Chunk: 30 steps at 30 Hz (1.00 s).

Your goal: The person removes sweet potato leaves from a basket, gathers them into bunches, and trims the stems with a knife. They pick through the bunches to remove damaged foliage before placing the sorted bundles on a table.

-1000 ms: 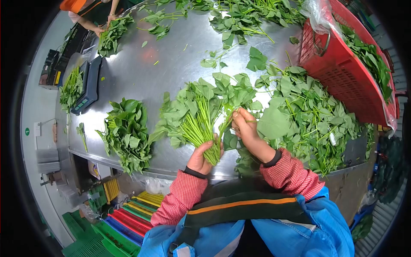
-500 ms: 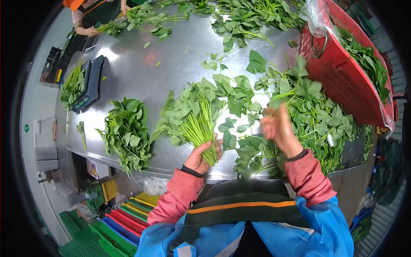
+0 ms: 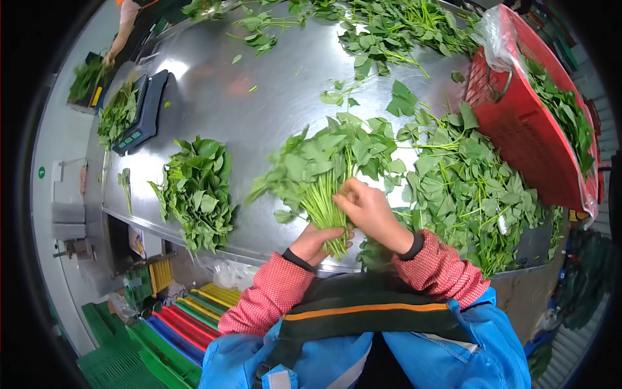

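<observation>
My left hand point(image 3: 319, 244) is wrapped round the lower stems of a bunch of leafy greens point(image 3: 321, 185), leaves pointing away from me. At the bunch's right side, my right hand point(image 3: 368, 211) pinches leafy green stems against it; how many is hidden by the fingers. A loose heap of the same greens point(image 3: 466, 188) lies to the right of my right hand. Left of my left hand, a gathered bunch point(image 3: 197, 191) rests on the metal table point(image 3: 259, 97).
A red crate point(image 3: 518, 123) with greens and a plastic liner stands tilted at the right. At the left is a scale point(image 3: 144, 113) with greens beside it. More greens point(image 3: 395, 32) lie at the far side. A co-worker's arm point(image 3: 122, 35) holds greens at upper left. Coloured crates point(image 3: 172, 337) sit below.
My right hand has come left from the heap to the bunch and now pinches stems there. The bunch has shifted slightly right. The co-worker's hand has moved left with greens, beyond the scale.
</observation>
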{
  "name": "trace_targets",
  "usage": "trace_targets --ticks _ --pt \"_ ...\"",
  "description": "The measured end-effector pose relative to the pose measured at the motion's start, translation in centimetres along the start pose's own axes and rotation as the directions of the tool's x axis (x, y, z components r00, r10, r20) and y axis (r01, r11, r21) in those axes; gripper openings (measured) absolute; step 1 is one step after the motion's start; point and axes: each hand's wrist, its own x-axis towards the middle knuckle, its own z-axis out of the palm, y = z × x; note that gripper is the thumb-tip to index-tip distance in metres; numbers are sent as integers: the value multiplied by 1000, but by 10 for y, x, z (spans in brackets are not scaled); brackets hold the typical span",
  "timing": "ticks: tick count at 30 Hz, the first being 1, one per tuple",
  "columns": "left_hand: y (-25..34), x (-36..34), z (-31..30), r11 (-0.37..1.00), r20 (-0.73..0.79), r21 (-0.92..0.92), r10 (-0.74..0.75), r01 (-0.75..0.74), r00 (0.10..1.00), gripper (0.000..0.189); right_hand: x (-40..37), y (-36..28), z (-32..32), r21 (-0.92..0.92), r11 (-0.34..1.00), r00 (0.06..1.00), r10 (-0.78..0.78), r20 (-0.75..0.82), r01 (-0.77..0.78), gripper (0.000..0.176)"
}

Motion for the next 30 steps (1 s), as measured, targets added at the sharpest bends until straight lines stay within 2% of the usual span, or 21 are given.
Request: trace_targets --ticks 3,6,8,9,12,13,16,17,18,19,20,21,22,23,24,25,26,27,28,29,30 --pt "4 5 6 994 0 109 9 -9 1000 42 6 -25 3 -194 978 994 -61 88 77 26" --pt "-3 12 1 980 41 185 60 -67 997 42 19 -8 16 -249 965 997 -75 36 81 22" --pt "1 6 5 991 28 123 46 -49 999 39 24 19 20 105 990 989 83 123 -96 24" --pt "3 2 8 995 22 91 36 -38 999 37 23 19 16 271 942 971 150 186 -198 24" --pt "6 -2 10 987 35 -151 55 -49 998 35 12 14 -4 538 785 946 191 263 -309 20" --pt "2 2 5 982 50 -183 62 -52 997 35 8 16 -7 551 791 955 139 261 -266 17" --pt "6 3 9 956 53 -289 75 -57 996 32 -10 10 -9 485 875 994 -48 97 -5 16" --pt "8 4 10 946 41 -319 78 -61 996 31 -14 7 -15 298 947 987 -148 63 123 12" --pt "10 3 11 936 30 -347 79 -64 996 29 -18 2 -18 118 951 956 -292 29 286 12" --pt "13 4 13 925 19 -375 79 -66 997 28 -22 -4 -21 -70 899 902 -432 23 433 12" --pt "16 3 17 928 -23 -369 53 -58 998 26 -26 -9 -24 -256 793 826 -562 43 552 13" --pt "22 2 24 931 -65 -362 29 -51 997 25 -33 -16 -25 -288 718 769 -624 135 633 18" --pt "25 1 28 933 -108 -358 5 -43 994 23 -39 -26 -25 -249 673 717 -669 194 696 19" --pt "21 10 3 900 -16 -423 -121 103 993 21 -45 -38 -24 -206 626 659 -709 250 752 19" --pt "24 8 7 941 -41 -335 -77 59 996 20 -47 -45 -24 -159 578 596 -744 300 801 20" --pt "28 4 17 971 -60 -240 -33 18 998 20 -48 -47 -26 -145 623 633 -708 312 769 17" --pt "33 0 28 989 -74 -143 13 -24 997 20 -48 -47 -28 -177 650 672 -699 245 739 17" --pt "34 -1 43 984 -109 -85 148 -158 983 18 -49 -45 -32 -204 675 705 -686 180 709 17" --pt "36 2 40 984 -89 -69 159 -166 983 17 -49 -47 -36 -226 699 732 -671 117 678 17" --pt "37 7 35 984 -70 -54 167 -171 983 16 -58 -57 -44 -174 695 696 -600 393 698 13" --pt "38 12 29 984 -52 -40 172 -174 984 15 -65 -65 -44 17 740 651 -602 462 672 12"
